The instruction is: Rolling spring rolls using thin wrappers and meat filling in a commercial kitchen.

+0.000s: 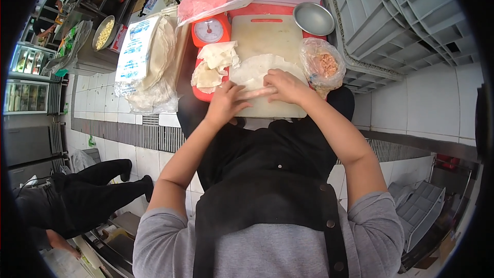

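Note:
A thin white wrapper sheet [257, 70] lies on the pale cutting board [265, 38]. Along its near edge runs a slim, partly rolled spring roll [255, 93] with pinkish filling showing through. My left hand [225, 104] has its fingers and thumb around the roll's left end. At the right end, the curled fingers of my right hand [285, 86] press on the roll. Loose wrapper sheets [213, 64] are heaped to the left of the board. A clear plastic bag of pink minced filling [325, 63] sits at the board's right edge.
An orange dial scale [209, 31] stands behind the wrappers, and a metal bowl [313, 19] is at back right. Packaged wrappers [141, 56] are stacked at left. Grey crates [391, 15] rise on the right. Another person's legs [98, 188] show at lower left.

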Motion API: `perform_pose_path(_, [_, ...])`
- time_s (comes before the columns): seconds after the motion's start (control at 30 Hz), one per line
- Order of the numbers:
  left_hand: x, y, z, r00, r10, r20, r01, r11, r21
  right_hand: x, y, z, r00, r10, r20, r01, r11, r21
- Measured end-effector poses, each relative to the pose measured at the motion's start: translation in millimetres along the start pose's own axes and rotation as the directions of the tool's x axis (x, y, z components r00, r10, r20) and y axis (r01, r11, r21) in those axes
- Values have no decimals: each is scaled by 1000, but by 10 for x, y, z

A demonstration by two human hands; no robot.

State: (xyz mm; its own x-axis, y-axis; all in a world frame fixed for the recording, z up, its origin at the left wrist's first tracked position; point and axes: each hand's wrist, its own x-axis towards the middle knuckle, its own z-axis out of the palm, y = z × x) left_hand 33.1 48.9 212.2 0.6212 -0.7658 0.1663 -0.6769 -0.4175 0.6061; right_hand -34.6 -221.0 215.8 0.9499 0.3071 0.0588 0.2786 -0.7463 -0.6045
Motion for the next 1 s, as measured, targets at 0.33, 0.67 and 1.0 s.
perform_pose_path(0.33, [111, 432, 724, 984, 66, -165, -41, 988, 148, -210, 126, -42, 991, 134, -1, -134, 989, -56])
perform_pose_path(0.67, [333, 561, 714, 979, 202, -28, -191, 958, 211, -411, 16, -270, 968, 252, -10, -250, 965, 72])
perform_pose_path(1.0, [581, 921, 960, 989, 145, 32, -147, 917, 371, -585, 41, -383, 925, 379, -13, -379, 925, 38])
